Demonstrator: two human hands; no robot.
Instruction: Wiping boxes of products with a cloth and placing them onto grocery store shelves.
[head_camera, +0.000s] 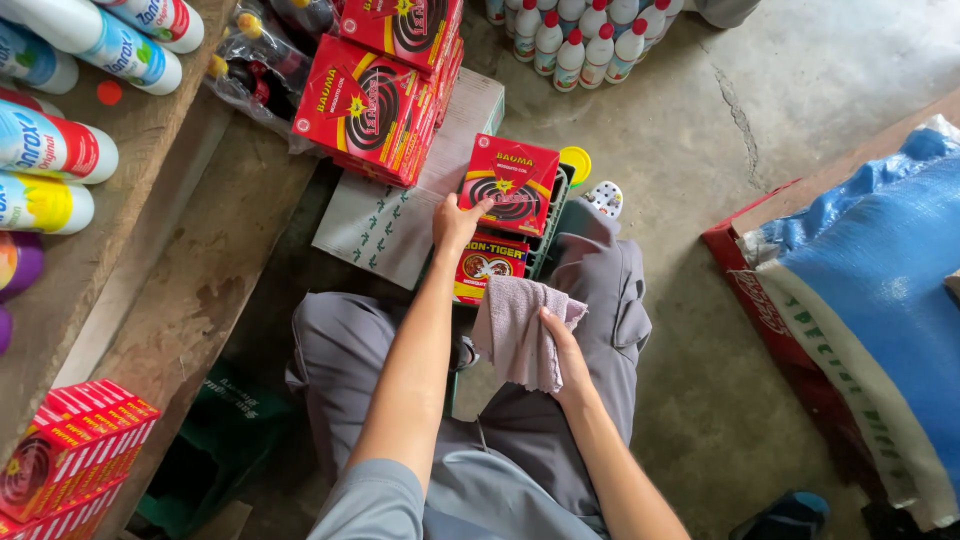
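Note:
My left hand (455, 222) grips the left edge of a flat red box with a black spiral picture (510, 183), holding it just above a dark green crate (552, 225) between my knees. A red and yellow box (490, 265) lies in the crate under it. My right hand (560, 345) holds a crumpled pale lilac cloth (515, 330) over my right thigh, beside the crate.
A stack of the same red boxes (370, 105) stands on a flat cardboard carton (385, 225) ahead. White bottles (60, 150) lie on a wooden shelf at left, more red boxes (65, 455) below. Red-capped bottles (575, 40) stand on the concrete floor. A blue sack (880, 260) lies at right.

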